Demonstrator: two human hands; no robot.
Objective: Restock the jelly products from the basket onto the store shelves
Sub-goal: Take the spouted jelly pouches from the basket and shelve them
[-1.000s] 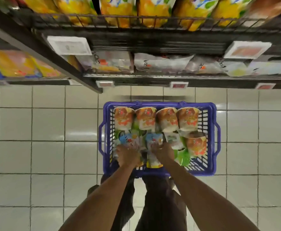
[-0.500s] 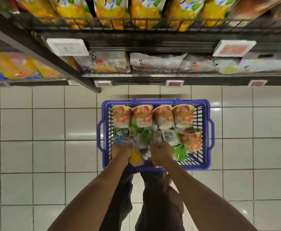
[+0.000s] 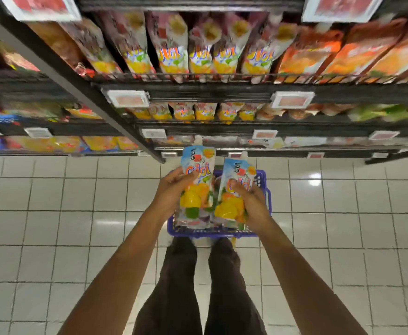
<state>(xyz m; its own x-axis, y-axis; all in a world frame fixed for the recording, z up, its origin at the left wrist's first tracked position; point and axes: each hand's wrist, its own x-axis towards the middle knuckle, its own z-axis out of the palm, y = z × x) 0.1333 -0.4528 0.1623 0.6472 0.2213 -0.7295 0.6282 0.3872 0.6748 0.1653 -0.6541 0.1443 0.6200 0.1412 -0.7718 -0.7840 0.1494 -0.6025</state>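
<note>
Left grip [image 3: 171, 192]: curled round left jelly pouch [image 3: 197, 182], above blue basket [image 3: 210, 234].
Right grip [image 3: 252, 204]: holds right jelly pouch [image 3: 236, 180]; likely shelving both together.

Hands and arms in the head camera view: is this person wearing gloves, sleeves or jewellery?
No gloves: the left hand and right hand are bare. The left forearm and right forearm are uncovered too, with no sleeve, watch or bracelet showing.

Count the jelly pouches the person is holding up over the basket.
2. The left pouch is held in the left hand, the right pouch in the right hand, side by side above the blue basket. Others could be hidden behind them.
</note>
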